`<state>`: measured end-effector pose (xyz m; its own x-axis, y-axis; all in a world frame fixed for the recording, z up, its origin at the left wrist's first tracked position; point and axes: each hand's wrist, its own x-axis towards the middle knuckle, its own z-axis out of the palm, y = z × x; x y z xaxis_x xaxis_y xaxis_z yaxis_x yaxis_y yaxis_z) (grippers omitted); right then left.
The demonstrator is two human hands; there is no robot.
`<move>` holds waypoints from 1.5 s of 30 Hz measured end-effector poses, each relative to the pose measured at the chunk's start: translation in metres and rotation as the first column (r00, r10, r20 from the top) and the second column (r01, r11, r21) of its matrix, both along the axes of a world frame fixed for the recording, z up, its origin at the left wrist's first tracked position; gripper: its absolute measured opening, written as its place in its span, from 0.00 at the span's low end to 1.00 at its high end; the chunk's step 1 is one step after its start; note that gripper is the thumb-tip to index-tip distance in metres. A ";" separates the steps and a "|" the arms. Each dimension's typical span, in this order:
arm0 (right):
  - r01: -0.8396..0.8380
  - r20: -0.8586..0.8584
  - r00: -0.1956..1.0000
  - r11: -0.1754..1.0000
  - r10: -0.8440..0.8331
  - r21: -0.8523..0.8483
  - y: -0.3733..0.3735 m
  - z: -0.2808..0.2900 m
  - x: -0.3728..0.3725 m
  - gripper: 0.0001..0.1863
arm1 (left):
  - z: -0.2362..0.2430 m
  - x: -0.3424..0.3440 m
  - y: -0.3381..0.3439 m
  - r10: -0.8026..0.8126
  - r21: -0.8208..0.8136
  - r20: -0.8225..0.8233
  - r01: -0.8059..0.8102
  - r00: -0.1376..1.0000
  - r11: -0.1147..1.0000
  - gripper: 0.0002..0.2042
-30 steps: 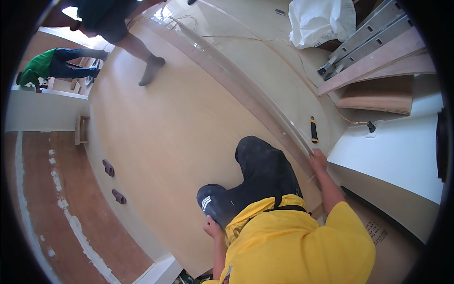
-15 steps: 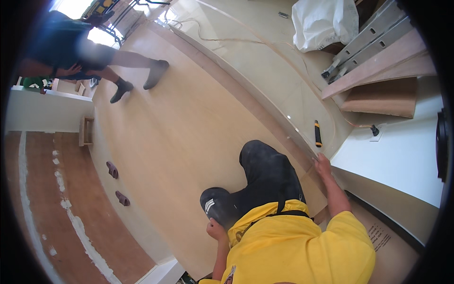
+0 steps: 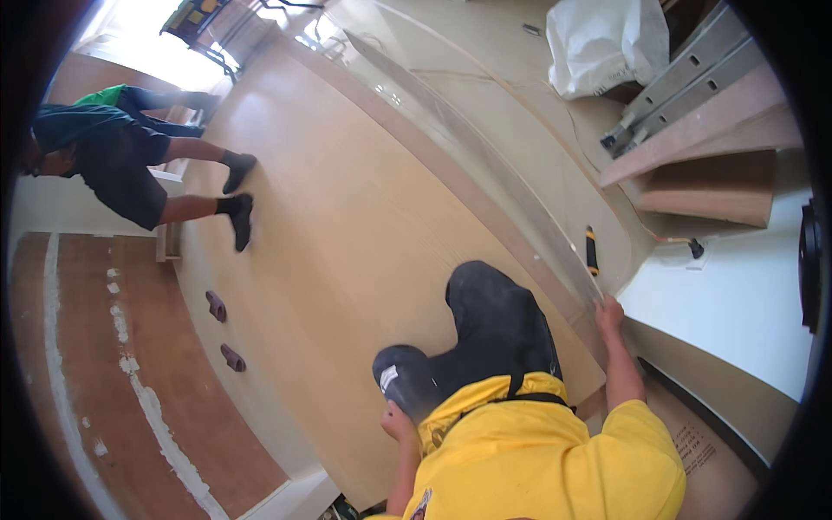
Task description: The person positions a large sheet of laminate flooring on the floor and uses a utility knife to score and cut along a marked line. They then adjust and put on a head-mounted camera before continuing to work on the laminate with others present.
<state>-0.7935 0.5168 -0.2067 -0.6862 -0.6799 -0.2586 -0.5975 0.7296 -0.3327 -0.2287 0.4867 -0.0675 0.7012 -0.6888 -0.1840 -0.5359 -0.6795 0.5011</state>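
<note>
I kneel on a large pale plywood sheet (image 3: 329, 225). My right hand (image 3: 609, 314) grips the end of a long, thin, translucent-looking strip (image 3: 520, 186) lying along the sheet's right edge. Just beyond it, on the floor, lies a black-and-orange utility knife (image 3: 591, 251). My left hand (image 3: 397, 420) is closed against my dark-trousered left leg (image 3: 403, 381); whatever its fingers hold, if anything, is hidden.
Two co-workers, dark-clothed (image 3: 121, 165) and green-topped (image 3: 100, 95), occupy the upper left. Slippers (image 3: 217, 305) lie left of the sheet; a brown patched panel (image 3: 78, 364) is beyond. At right are a white sack (image 3: 607, 43), aluminium ladder (image 3: 676, 87), boards (image 3: 702, 121) and a plugged-in cord (image 3: 696, 248).
The dark-clothed co-worker has swung round and now stands at the upper left, legs farther down the sheet. The view has shifted slightly; my hands keep much the same grip and posture.
</note>
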 end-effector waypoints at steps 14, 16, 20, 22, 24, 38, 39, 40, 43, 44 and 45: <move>-0.062 -0.005 0.998 0.988 0.062 -0.144 -0.023 0.001 -0.016 0.21 | -0.007 0.017 0.005 -0.055 -0.017 -0.044 0.054 0.998 0.998 0.24; -0.091 -0.079 0.994 0.969 0.074 -0.231 -0.032 -0.009 -0.033 0.21 | -0.007 0.010 -0.002 -0.082 -0.015 -0.032 0.082 0.996 0.997 0.23; 0.029 0.332 0.943 0.997 -0.003 -0.074 -0.064 0.021 -0.037 0.21 | 0.027 0.000 -0.007 -0.003 0.044 -0.204 0.012 0.979 0.999 0.19; -0.109 0.203 0.972 0.992 0.121 -0.071 -0.063 0.028 -0.039 0.19 | 0.038 -0.018 -0.015 0.033 0.075 -0.331 -0.009 0.943 0.997 0.16; -0.100 0.196 0.973 0.989 0.120 -0.108 -0.064 0.031 -0.038 0.18 | 0.040 -0.024 -0.017 0.023 0.067 -0.330 -0.001 0.944 0.998 0.13; -0.123 -0.045 0.992 0.985 0.118 -0.118 -0.075 0.086 0.004 0.22 | 0.106 -0.013 -0.033 -0.147 -0.105 -0.247 0.124 0.958 0.987 0.08; -0.164 -0.101 0.984 0.961 0.144 -0.223 -0.072 0.093 0.012 0.22 | 0.122 -0.010 -0.047 -0.137 -0.147 -0.221 0.106 0.966 0.984 0.08; -0.215 -0.162 0.972 0.923 0.171 -0.318 -0.070 0.099 0.021 0.22 | 0.138 -0.003 -0.058 -0.161 -0.194 -0.164 0.128 0.973 0.973 0.09; -0.100 0.359 0.910 0.949 0.208 -0.298 -0.068 0.067 0.052 0.23 | 0.188 0.016 -0.098 -0.218 -0.267 0.070 0.229 0.973 0.936 0.11; -0.216 0.332 0.902 0.955 0.275 -0.205 -0.065 0.053 0.064 0.25 | 0.207 0.001 -0.111 -0.200 -0.317 0.118 0.228 0.973 0.921 0.11; -0.324 0.303 0.888 0.938 0.345 -0.119 -0.065 0.029 0.070 0.27 | 0.217 -0.017 -0.125 -0.178 -0.376 0.169 0.231 0.969 0.897 0.11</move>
